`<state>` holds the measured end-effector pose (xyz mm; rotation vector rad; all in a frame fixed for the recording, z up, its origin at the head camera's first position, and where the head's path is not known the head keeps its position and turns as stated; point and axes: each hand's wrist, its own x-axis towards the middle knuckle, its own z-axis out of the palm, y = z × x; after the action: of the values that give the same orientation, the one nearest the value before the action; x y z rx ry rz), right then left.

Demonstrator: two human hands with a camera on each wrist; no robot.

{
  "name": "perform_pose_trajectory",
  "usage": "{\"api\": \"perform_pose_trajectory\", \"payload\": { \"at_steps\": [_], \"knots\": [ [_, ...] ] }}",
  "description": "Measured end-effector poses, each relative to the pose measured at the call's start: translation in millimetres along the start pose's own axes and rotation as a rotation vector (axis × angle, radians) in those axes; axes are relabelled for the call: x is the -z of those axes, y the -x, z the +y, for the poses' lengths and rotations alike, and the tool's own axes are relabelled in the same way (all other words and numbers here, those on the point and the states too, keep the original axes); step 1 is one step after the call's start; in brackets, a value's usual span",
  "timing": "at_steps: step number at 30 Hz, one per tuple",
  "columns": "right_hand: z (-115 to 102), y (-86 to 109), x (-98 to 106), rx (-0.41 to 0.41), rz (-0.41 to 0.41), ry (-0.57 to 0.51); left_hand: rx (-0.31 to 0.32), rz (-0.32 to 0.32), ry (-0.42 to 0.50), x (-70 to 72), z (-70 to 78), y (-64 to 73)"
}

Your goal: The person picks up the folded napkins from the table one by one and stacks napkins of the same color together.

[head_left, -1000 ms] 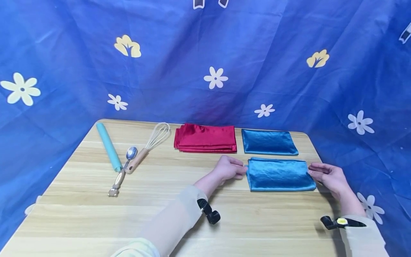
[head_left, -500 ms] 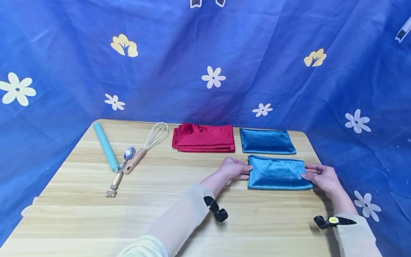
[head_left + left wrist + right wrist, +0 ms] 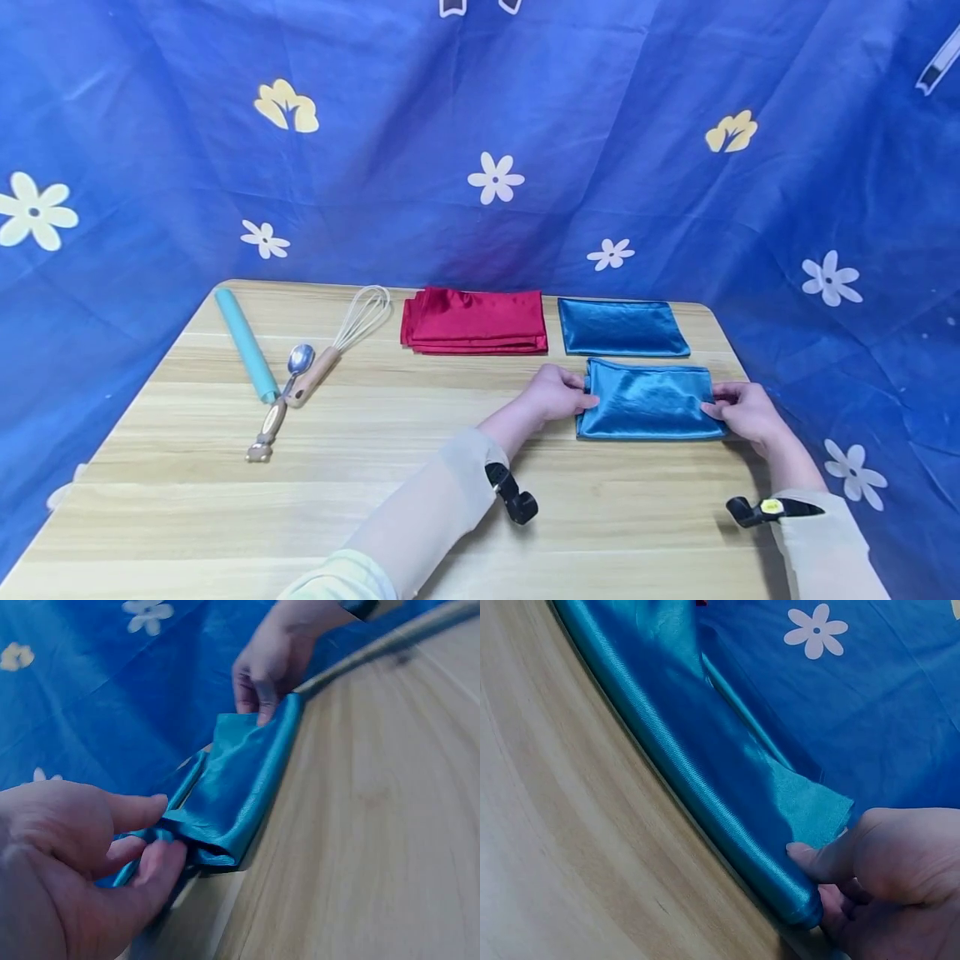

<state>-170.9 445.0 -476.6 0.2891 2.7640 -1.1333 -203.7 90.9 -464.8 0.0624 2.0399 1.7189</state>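
Observation:
A folded, shiny blue cloth (image 3: pixel 651 404) lies between my two hands on the right half of the table. My left hand (image 3: pixel 553 393) pinches its left end, thumb on top and fingers beneath; the left wrist view shows the layered folds of the cloth (image 3: pixel 240 787) at my fingertips. At the opposite end, my right hand (image 3: pixel 750 410) pinches the cloth, and in the right wrist view the thumb of that hand (image 3: pixel 900 877) presses on top near the rolled front fold. Just behind lies a second folded blue cloth (image 3: pixel 622 328), flat.
A stack of folded red cloth (image 3: pixel 476 322) lies at the back middle. On the left are a whisk (image 3: pixel 341 343), a spoon (image 3: pixel 279 408) and a turquoise roll (image 3: pixel 247 346). A blue patterned curtain (image 3: pixel 390 167) hangs behind the wooden table (image 3: pixel 225 517).
My left hand has moved right onto the cloth's end, its thumb now on top. My right hand has shifted slightly left and taken hold of its end. The cloth has moved slightly back.

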Motion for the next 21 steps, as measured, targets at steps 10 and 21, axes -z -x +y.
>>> {"api": "perform_pose_trajectory", "payload": {
  "at_steps": [10, 21],
  "knots": [
    [-3.1, 5.1, -0.9, 0.051, 0.015, -0.017, -0.130, 0.032, -0.192, 3.1, -3.6, 4.7],
    [-13.3, 8.9, 5.9, -0.018, -0.065, -0.073, -0.050, -0.013, -0.023, 5.4, -13.4, 1.1]
  ]
}}
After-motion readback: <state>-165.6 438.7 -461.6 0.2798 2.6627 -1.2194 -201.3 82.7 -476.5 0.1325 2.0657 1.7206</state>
